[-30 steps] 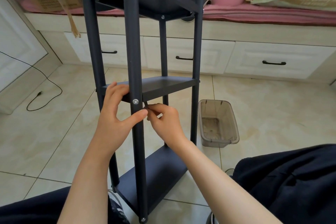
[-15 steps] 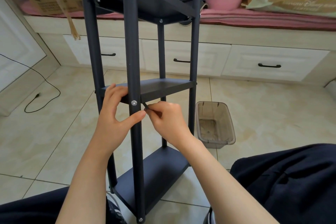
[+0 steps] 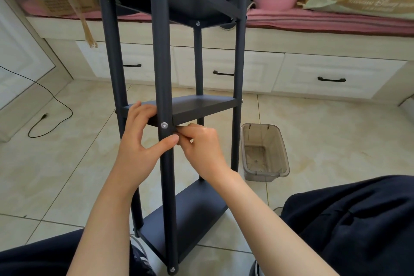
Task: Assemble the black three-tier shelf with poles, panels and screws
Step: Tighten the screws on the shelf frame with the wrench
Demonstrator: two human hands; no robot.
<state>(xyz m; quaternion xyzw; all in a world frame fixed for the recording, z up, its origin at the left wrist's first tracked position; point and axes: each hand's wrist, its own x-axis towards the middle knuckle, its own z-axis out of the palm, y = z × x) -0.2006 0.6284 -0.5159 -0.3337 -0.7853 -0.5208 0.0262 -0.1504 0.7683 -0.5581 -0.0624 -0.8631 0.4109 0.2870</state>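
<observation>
While hands hold shelf | bin beside | cable left

Right hand has risen slightly, fingertips now pinched right beside the screw; a second ago they were lower.

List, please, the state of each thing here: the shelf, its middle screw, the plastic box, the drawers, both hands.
Shelf: upright, three panels mounted.
Middle screw: seated in front pole.
Plastic box: open.
Drawers: closed.
Left hand: holds pole and middle panel.
Right hand: pinches something small, unclear.
</observation>
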